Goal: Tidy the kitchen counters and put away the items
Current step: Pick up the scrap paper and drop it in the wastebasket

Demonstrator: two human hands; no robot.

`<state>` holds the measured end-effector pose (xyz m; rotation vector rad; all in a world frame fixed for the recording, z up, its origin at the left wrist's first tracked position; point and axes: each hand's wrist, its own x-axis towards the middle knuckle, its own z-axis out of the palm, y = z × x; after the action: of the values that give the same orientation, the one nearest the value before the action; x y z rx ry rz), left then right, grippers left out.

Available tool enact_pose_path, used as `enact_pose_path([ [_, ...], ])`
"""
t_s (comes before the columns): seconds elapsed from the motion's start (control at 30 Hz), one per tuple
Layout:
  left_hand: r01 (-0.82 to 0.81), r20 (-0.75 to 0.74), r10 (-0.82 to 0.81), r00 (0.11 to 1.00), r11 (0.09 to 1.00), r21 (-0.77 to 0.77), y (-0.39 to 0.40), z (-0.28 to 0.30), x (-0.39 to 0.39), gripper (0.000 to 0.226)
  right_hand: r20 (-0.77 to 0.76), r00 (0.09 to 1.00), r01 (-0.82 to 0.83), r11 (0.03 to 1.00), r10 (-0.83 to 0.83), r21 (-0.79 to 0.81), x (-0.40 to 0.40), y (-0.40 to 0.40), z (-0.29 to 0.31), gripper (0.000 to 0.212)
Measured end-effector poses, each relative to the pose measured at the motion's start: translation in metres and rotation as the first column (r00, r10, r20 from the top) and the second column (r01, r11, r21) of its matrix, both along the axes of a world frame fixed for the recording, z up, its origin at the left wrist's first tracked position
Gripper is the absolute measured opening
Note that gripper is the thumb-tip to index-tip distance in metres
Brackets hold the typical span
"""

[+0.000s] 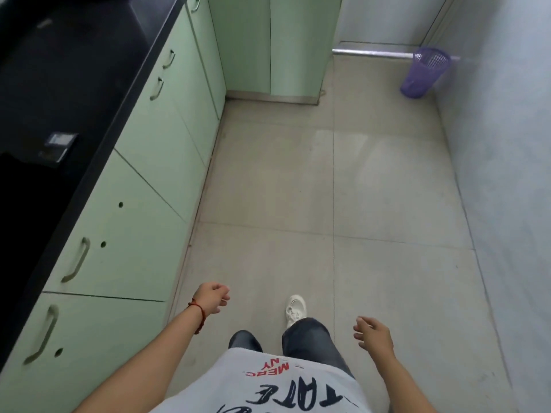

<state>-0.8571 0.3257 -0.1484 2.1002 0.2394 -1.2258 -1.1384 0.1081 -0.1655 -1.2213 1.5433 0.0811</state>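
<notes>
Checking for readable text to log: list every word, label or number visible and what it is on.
"MERC" and "NY", red, upside down, on the white T-shirt.
Large black lettering below them on the shirt: cut off, not reliably readable.
Label on the dark device on the black countertop: too blurred.

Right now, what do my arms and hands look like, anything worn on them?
Both forearms are bare, with no sleeves reaching them. The left hand has a thin red string bracelet round its wrist. The right hand shows no ring, watch or band.
</notes>
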Motion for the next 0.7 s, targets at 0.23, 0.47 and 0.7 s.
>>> enact_pose_path([
  [0.23,-0.134,-0.009,0.134,0.991,0.991,0.006,-0.062,0.008,0.041,0.023,0.034,0.973,-0.226,0.974,0.227,-0.028,0.114,-0.105,0.020,0.012],
  [0.47,-0.285,-0.034,0.287,0.957,0.957,0.061,-0.098,-0.008,0.119,0.021,0.121,0.939,-0.320,0.947,0.322,-0.038,0.247,-0.180,0.023,0.009],
  [0.7,-0.316,-0.020,0.317,0.948,0.948,0.035,-0.168,-0.010,0.242,0.025,0.079,0.950,-0.300,0.953,0.302,-0.036,0.358,-0.249,0.012,0.013],
])
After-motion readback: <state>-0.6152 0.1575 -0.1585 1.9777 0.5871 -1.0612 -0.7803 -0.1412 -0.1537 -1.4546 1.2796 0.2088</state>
